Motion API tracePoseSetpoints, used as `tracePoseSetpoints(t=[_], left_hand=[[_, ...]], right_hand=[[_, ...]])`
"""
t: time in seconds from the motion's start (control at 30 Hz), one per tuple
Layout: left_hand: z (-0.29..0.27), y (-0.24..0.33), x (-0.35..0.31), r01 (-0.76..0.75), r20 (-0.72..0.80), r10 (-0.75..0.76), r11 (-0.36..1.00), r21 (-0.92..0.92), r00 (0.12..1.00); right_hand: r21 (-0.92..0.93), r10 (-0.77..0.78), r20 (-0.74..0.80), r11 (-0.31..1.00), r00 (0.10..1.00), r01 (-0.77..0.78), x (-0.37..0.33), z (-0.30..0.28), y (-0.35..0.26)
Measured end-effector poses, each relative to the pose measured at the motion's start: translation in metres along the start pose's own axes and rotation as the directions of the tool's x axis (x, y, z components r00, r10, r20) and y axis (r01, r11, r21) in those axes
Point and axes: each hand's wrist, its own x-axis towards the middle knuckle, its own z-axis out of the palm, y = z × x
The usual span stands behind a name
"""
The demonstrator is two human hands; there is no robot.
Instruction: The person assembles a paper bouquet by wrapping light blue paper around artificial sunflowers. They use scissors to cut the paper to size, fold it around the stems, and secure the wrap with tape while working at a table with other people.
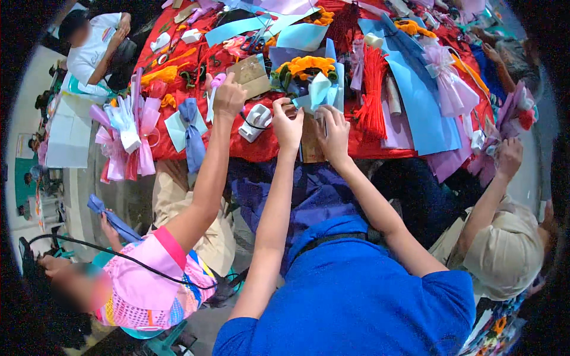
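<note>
A small piece of pale blue wrapping paper (320,90), folded upright, stands at the table's near edge between my two hands. My left hand (287,126) has its fingers closed at the paper's left lower edge. From the other side, my right hand (333,133) pinches the lower right part of the same paper. Just beyond it lies an orange crocheted sunflower (304,66) with a dark centre and green leaves, resting on blue paper sheets. My fingers partly hide the paper's lower end. A brown board (312,142) shows below, between my wrists.
A red-covered table (252,145) holds a red pipe-cleaner bundle (371,95), blue sheets (424,101) and wrapped bouquets (127,133). A white corded device (256,123) lies left of my hand. A neighbour's hand (228,98) grips a pink-and-white tool; another person works at right.
</note>
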Motion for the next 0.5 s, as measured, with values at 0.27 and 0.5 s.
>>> tracePoseSetpoints(t=[0.27, 0.5], left_hand=[[0.002, 0.004, -0.002, 0.006, -0.018, -0.008, 0.995, -0.103, 1.000], [0.005, 0.005, -0.005, -0.063, -0.071, 0.059, 0.997, -0.052, 0.996]], right_hand=[[-0.023, 0.012, 0.107, 1.000, 0.994, -0.009, 0.003, -0.010, -0.005], [-0.074, -0.041, 0.049, 0.996, 0.998, 0.045, 0.005, -0.010, 0.000]])
